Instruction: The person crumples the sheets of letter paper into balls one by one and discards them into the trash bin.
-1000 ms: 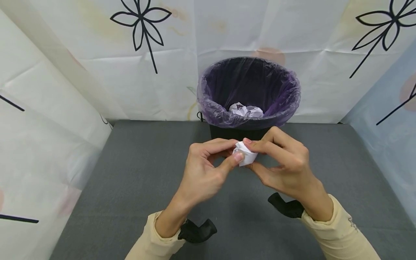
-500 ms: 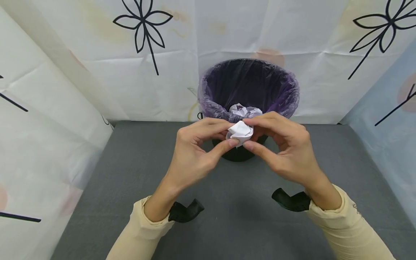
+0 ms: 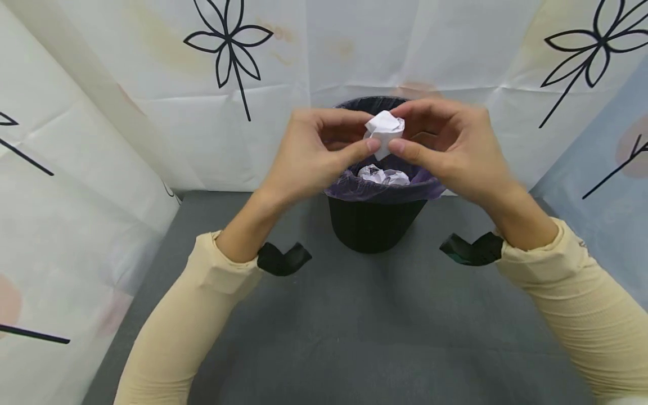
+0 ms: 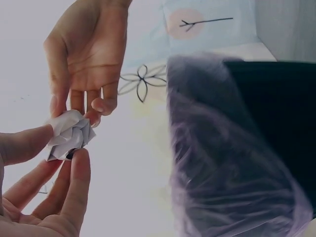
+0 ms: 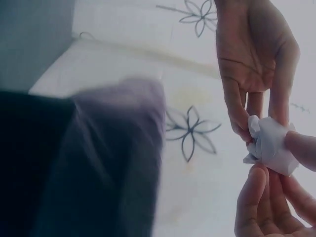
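A white crumpled paper ball (image 3: 385,132) is pinched between both hands, above the opening of the trash bin (image 3: 374,225). My left hand (image 3: 316,154) grips its left side with thumb and fingertips. From the right, my right hand (image 3: 458,149) pinches it the same way. In the left wrist view the folded paper ball (image 4: 69,136) shows creases and a small dark spot. The right wrist view has the same paper ball (image 5: 274,143) between the two sets of fingertips. More crumpled paper (image 3: 383,175) lies inside the bin, under the hands, which partly hide the rim.
A purple plastic liner (image 3: 354,188) folds over the bin's rim. The bin stands on a dark grey surface (image 3: 314,337), against a white patterned backdrop (image 3: 152,140). Black wrist mounts (image 3: 283,259) stick out below both wrists.
Both hands have moved forward and up with the paper ball, from in front of the bin to above its opening. The ball has been turned slightly between the fingers.
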A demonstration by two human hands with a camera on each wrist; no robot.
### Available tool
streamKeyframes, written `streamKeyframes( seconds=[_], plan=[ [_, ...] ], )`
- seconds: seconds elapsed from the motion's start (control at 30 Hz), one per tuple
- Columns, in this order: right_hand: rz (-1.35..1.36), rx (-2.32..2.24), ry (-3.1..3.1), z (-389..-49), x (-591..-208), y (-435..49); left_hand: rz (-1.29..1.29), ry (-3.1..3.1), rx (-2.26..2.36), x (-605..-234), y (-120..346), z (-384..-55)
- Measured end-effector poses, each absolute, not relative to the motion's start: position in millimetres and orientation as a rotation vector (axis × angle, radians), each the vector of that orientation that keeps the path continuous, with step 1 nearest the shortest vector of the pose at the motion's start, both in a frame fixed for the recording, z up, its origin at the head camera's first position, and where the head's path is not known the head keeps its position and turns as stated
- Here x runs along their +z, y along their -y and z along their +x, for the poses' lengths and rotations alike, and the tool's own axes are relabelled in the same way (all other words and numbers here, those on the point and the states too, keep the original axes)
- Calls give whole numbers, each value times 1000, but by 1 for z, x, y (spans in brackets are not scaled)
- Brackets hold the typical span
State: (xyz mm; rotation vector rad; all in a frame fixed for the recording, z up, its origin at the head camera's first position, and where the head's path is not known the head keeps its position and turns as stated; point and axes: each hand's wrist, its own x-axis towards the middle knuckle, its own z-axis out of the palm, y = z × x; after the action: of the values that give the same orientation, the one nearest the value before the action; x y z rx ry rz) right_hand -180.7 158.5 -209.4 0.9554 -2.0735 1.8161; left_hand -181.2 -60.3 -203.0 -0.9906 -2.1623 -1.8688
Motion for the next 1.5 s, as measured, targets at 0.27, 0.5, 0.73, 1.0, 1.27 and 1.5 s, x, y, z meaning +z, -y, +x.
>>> streamKeyframes(
  seconds=[0.27, 0.5, 0.73, 1.0, 1.27, 1.5],
  plan=[
    [828, 1880, 2228, -223, -183, -168, -800, 2370, -1848, -176, 48, -225],
    [787, 1912, 2291, -241, -182, -175, -738, 2458, -1826, -174, 39, -244],
    [738, 1786, 2397, -245, -187, -179, -683, 2580, -1813, -179, 40, -250],
    [695, 1694, 2477, -244, -195, -186, -608, 2671, -1731, -188, 51, -247],
    [710, 1687, 2483, -242, -199, -193, -615, 2609, -1746, -194, 65, -242],
    [628, 1542, 2555, -225, -203, -220, -592, 2550, -1660, -203, 92, -232]
  ],
)
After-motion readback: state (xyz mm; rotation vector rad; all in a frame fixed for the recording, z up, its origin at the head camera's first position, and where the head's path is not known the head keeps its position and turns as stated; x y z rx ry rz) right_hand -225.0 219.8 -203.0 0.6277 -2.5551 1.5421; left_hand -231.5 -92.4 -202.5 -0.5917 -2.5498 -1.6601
